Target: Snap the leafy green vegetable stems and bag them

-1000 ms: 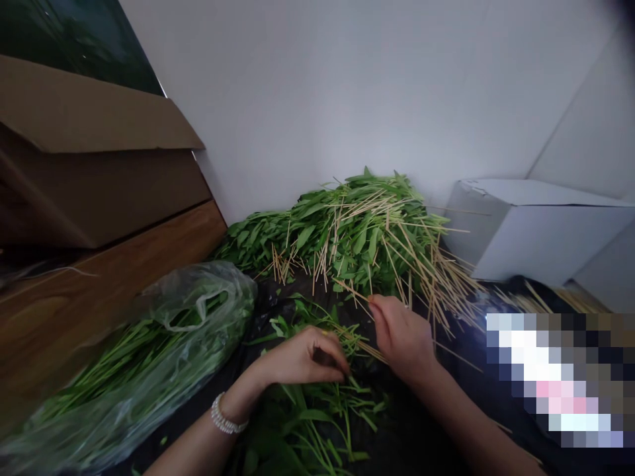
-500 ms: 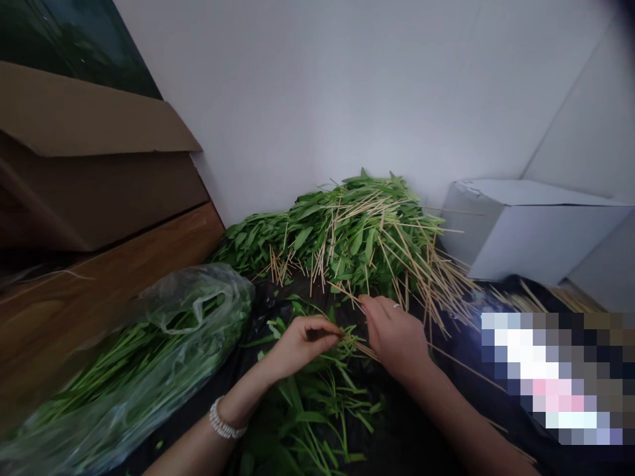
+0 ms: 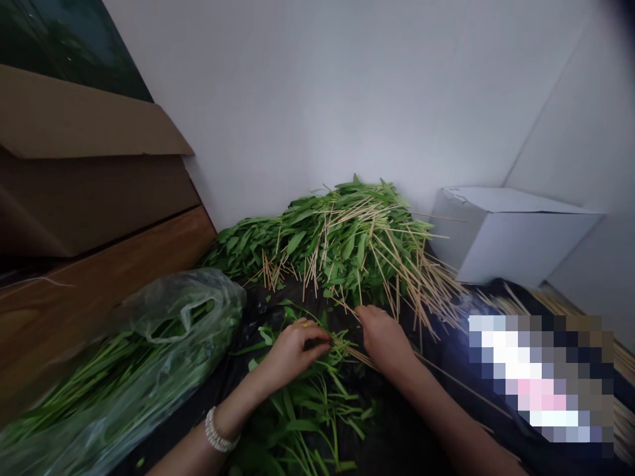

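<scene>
Our left hand (image 3: 292, 347) was pinched shut on a few greens (image 3: 325, 344), fingertips closed round the stems. Our right hand (image 3: 384, 340) was clenched on a thin skewer (image 3: 358, 357), maybe more than one, and we could not tell how many. The skewer's tip met the greens in the gap between the two hands, low over the loose stems (image 3: 307, 403) on the black sheet (image 3: 411, 423).

We judged that the work went best with the stems bunched tight and held close to the point, so the skewer passed through them instead of pushing them aside. The skewer needed to be gripped near its tip and kept in line with the left fingers, not aimed at them.

Behind the hands rose the pile (image 3: 347, 238) of leaves and sticks against the wall. A bag (image 3: 163, 330) of greens lay to the left and a white box (image 3: 506, 231) stood to the right.
</scene>
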A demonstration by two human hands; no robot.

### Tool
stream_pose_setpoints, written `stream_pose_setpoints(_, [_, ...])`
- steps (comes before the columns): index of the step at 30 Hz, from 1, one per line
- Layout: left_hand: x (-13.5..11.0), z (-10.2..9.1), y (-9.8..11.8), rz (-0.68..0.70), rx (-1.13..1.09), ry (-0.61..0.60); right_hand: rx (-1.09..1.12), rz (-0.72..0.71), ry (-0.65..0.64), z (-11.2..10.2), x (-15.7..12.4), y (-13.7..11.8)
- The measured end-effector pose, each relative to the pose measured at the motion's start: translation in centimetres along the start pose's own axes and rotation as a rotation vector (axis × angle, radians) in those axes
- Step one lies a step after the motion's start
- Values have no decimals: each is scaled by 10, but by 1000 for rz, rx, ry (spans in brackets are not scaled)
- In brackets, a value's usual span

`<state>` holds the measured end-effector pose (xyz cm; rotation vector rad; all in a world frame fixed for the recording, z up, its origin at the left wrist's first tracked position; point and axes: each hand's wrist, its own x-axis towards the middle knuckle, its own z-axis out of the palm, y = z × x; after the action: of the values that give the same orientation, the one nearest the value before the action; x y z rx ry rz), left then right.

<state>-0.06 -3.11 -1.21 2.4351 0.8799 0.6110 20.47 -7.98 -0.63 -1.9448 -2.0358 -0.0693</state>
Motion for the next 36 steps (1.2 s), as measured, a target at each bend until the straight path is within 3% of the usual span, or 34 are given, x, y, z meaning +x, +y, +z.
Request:
stream_pose_setpoints(10, [0,1,2,31,23,-20,-19,114,-14,-5,10,24])
stream_pose_setpoints(22, [-1,0,2,40,19,-9,-90,149,-158,9,6,20])
stream_pose_setpoints(31, [0,-6,-1,-24,-5,98,-96,132,-177,12,3,18])
stream_pose_setpoints(36, [-2,-2,2,5,40,43,-81,112,-151,8,3,15])
